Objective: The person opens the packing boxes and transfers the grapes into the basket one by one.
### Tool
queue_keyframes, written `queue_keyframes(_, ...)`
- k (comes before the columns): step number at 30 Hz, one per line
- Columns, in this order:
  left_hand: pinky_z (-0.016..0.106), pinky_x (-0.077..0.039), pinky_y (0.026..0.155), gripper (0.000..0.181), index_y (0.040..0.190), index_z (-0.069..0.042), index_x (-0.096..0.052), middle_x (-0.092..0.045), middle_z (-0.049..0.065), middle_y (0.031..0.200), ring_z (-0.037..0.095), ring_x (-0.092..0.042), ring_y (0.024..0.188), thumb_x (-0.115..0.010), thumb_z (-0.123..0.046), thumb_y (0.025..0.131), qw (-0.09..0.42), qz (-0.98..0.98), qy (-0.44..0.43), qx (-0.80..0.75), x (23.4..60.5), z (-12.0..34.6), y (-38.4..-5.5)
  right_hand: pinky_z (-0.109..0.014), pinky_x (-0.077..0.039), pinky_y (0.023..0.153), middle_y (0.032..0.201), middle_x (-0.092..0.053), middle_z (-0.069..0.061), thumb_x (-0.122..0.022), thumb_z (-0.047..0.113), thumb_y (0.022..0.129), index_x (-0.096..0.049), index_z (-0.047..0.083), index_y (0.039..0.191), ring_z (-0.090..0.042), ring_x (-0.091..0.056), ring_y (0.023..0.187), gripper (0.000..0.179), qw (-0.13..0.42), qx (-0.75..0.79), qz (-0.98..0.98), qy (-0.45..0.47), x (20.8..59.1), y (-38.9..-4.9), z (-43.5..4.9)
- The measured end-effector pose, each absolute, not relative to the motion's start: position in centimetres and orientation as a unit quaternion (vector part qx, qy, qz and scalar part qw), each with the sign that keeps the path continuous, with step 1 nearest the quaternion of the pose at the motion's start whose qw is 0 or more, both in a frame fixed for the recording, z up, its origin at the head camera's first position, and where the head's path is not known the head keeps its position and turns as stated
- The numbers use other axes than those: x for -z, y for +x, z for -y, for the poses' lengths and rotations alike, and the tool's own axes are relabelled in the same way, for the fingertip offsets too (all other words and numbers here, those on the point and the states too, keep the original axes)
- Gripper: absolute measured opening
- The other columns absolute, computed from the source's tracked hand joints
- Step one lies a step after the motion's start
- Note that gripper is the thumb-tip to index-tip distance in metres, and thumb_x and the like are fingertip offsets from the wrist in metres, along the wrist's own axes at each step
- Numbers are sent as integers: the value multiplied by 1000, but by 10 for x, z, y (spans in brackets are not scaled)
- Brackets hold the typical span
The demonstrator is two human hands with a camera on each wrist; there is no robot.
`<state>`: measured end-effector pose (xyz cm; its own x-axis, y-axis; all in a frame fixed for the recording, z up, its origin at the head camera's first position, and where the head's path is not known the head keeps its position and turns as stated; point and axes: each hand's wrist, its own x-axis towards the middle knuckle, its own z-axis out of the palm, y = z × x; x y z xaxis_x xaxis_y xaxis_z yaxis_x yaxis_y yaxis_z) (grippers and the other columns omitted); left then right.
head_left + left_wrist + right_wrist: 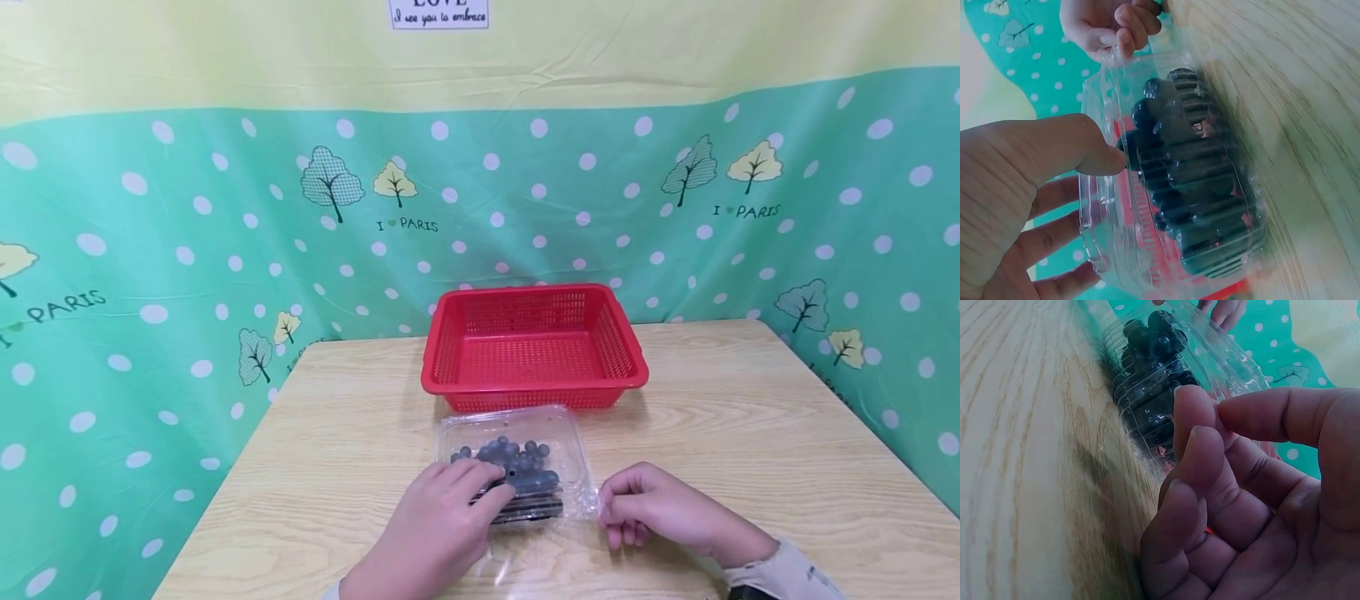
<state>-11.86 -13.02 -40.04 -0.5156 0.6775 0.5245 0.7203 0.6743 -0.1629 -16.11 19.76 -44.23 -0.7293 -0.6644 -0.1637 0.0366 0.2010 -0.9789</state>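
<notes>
A clear plastic box [573, 454] with ribbed sides stands on the table and holds dark grapes [513, 454]. My left hand [442, 521] grips its near left part. In the left wrist view the thumb [1100, 153] lies against the rim, while the other fingers reach behind the box, partly hidden. At the box's right corner, my right hand [648, 508] pinches the plastic edge between thumb and forefinger. The right wrist view shows these tips meeting, with the remaining fingers [1179, 519] curled. Whether the lid is fastened, I cannot tell.
Behind the box sits a red plastic basket [536, 387] with perforated walls. Both stand on a pale wooden table [315, 467]. A green and yellow dotted cloth [525, 192] hangs round the table's back and sides.
</notes>
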Motion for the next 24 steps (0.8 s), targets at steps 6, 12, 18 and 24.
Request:
queue_keyframes(6,36,-57,80,40,116,-21,-74,-71,-2,120,17,-67,112,-64,-9,79,289,864,-410,39,401,137,-121,-19,-48,56,75,-73,-6,-62,10,96,-66,-13,92,-7,-61,63,24,296,592,-717,-218,442,-161,-197)
queue_keyframes(12,37,-57,79,43,117,-23,-73,-71,-2,120,17,-67,113,-64,-9,78,279,866,-414,30,400,144,-121,-19,-48,56,74,-72,-4,-62,11,96,-66,-12,92,-7,-61,63,23,297,592,-717,-217,443,-162,-197)
queue_keyframes(18,37,-57,76,40,114,-24,-72,-70,-3,121,17,-67,111,-70,-11,76,275,866,-417,14,399,148,-121,-20,-49,57,74,-72,-4,-62,11,96,-67,-13,92,-7,-61,63,24,297,593,-716,-218,443,-162,-197)
queue_keyframes(24,37,-56,74,44,116,-24,-72,-69,-3,122,18,-66,112,-73,-8,75,267,866,-422,12,397,149,-121,-20,-48,57,74,-72,-4,-63,11,96,-67,-13,92,-7,-62,63,25,292,589,-723,-213,443,-162,-197)
